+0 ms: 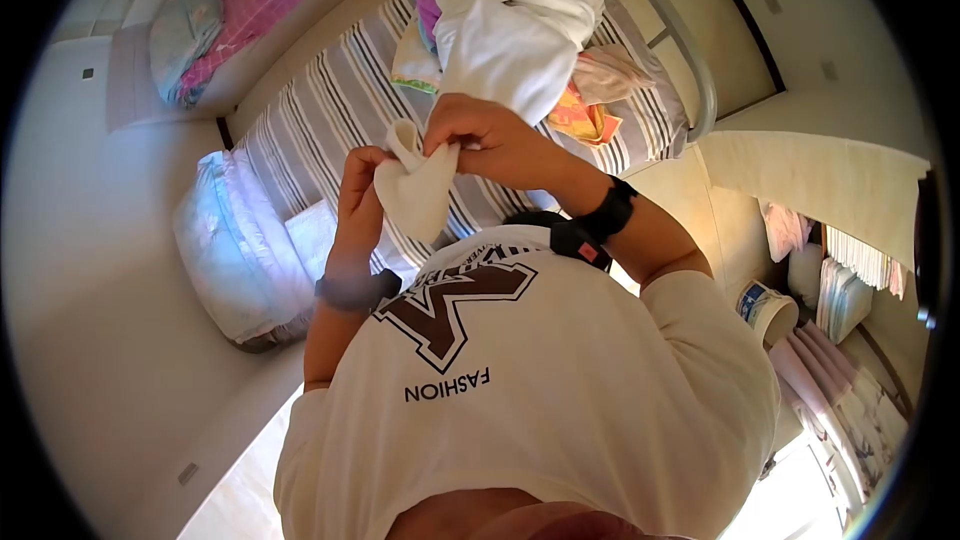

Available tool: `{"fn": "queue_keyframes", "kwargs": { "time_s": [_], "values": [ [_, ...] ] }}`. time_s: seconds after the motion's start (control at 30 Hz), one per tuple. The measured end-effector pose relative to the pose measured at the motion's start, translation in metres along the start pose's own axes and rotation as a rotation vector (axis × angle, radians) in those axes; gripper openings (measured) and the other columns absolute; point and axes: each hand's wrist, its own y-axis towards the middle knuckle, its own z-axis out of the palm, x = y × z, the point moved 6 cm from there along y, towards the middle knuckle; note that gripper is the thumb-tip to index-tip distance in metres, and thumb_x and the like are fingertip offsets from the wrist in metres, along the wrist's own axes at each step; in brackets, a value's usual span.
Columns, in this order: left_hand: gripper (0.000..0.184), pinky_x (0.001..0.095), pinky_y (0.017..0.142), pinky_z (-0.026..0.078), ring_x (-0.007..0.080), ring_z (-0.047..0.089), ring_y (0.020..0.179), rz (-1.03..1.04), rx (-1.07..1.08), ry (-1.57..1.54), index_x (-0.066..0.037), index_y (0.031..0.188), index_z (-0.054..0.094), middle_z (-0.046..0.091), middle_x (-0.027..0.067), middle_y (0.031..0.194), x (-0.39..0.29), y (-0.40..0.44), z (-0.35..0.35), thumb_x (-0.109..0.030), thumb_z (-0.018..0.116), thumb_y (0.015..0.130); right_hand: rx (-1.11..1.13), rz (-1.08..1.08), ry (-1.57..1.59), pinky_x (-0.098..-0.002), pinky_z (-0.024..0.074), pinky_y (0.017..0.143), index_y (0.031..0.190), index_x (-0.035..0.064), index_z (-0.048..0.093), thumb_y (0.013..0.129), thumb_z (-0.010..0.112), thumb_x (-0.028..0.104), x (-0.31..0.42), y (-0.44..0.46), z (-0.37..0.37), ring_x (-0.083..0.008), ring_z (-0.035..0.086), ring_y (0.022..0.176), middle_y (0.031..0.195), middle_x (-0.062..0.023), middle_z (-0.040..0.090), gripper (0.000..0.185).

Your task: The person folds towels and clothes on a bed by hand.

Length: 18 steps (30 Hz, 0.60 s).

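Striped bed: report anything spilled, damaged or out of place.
No spill or damage shows. Only the heap of fabric on the bed looks untidy, lying rumpled rather than folded; the left hand and right hand hold a small white cloth.

From where I'm standing: one small off-white cloth piece (415, 200), plain, soft-looking, no print showing. It's hanging in the air between the wearer's two hands, in front of the chest, over the striped bed cover (330, 115). Left hand (362, 180) is gripping its left edge; right hand (478, 135) is pinching its upper right corner. Top is curling into a narrow loop, leaving a small gap. Below that, fabric is widening, then tapering to a rounded lower end that's pointing back at the wearer. Surface is creasing near the fingers. Can't tell the garment type.
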Motion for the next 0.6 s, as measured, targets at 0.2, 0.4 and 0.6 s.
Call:
{"fn": "queue_keyframes", "kwargs": {
  "time_s": [0.2, 0.4, 0.6],
  "values": [
    [0.039, 0.0286, 0.087, 0.045, 0.0139, 0.057, 0.097, -0.016, 0.031, 0.207, -0.006, 0.123, 0.048, 0.059, 0.0042, 0.104, -0.007, -0.024, 0.007, 0.001, 0.056, 0.085, 0.092, 0.203, 0.265, -0.0231, 0.0453, 0.073, 0.1, 0.0084, 0.061, 0.078, 0.061, -0.007, -0.048, 0.009, 0.027, -0.0126, 0.052, 0.086, 0.097, -0.0015, 0.05, 0.027],
    [0.018, 0.0244, 0.081, 0.046, 0.0115, 0.057, 0.089, -0.043, -0.326, 0.395, -0.001, 0.106, 0.062, 0.064, 0.0052, 0.097, -0.027, -0.039, -0.042, -0.004, 0.051, 0.092, -0.105, 0.062, -0.234, -0.026, 0.0436, 0.079, 0.089, 0.0074, 0.065, 0.07, 0.072, -0.002, -0.069, 0.013, 0.018, -0.0137, 0.052, 0.092, 0.103, -0.0035, 0.054, 0.023],
    [0.017, 0.0239, 0.077, 0.046, 0.011, 0.057, 0.084, 0.108, -0.358, 0.451, -0.001, 0.104, 0.062, 0.065, 0.0046, 0.092, -0.058, -0.057, -0.053, -0.01, 0.053, 0.094, 0.071, 0.039, -0.193, -0.0335, 0.0384, 0.1, 0.105, 0.0094, 0.061, 0.069, 0.075, 0.004, -0.056, 0.025, 0.046, -0.0196, 0.049, 0.118, 0.128, -0.0068, 0.053, 0.039]
  ]
}}
